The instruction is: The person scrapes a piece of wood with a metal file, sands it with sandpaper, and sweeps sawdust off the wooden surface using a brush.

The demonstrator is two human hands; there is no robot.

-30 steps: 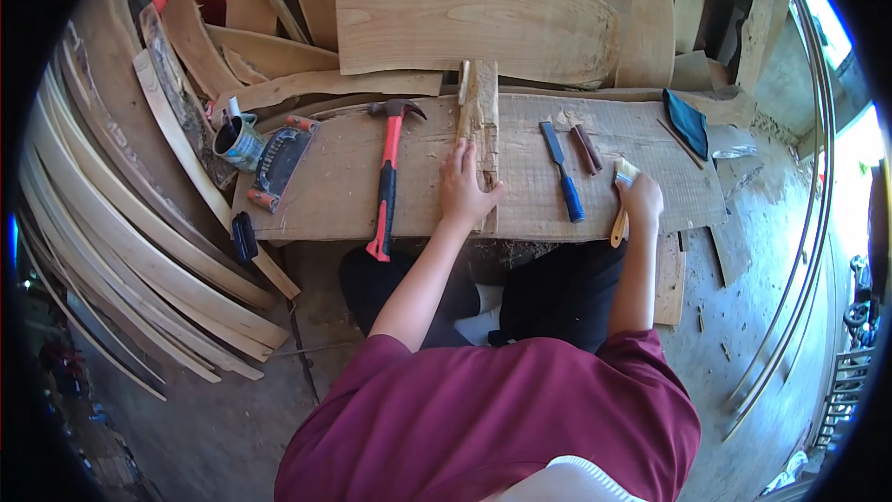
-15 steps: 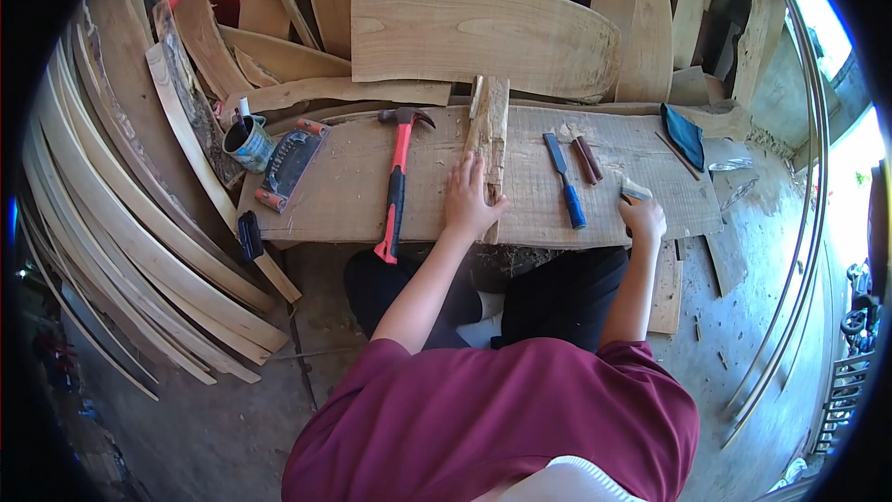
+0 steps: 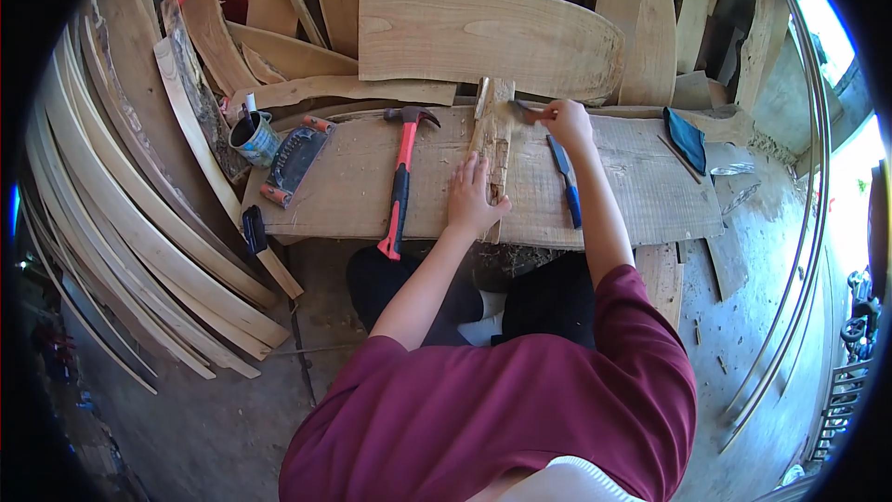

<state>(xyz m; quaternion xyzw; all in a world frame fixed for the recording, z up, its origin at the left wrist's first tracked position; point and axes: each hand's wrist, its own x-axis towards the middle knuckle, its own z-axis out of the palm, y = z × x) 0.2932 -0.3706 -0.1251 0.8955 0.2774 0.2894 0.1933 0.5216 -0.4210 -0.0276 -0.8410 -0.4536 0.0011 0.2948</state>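
Note:
My left hand (image 3: 474,203) rests on the lower part of a rough, narrow wood piece (image 3: 494,125), its thumb at the right edge and its fingers spread over the left. My right hand (image 3: 569,121) grips the brush (image 3: 526,112), whose head is beside the upper right edge of that piece. Right of the wood lies a blue chisel (image 3: 565,181), partly near my right forearm. A red and black hammer (image 3: 403,177) lies to the left. The two brown sticks are hidden behind my right arm.
The wide plank (image 3: 353,186) bears a sanding tool (image 3: 297,163) and a cup (image 3: 255,139) at its left. A teal cloth (image 3: 684,138) lies at its right. Boards (image 3: 483,28) lean behind, and curved strips (image 3: 149,232) stand at the left.
My right hand has moved the brush up and left from the plank's right side to the top of the wood piece. My left hand stays on the wood. The view has shifted slightly.

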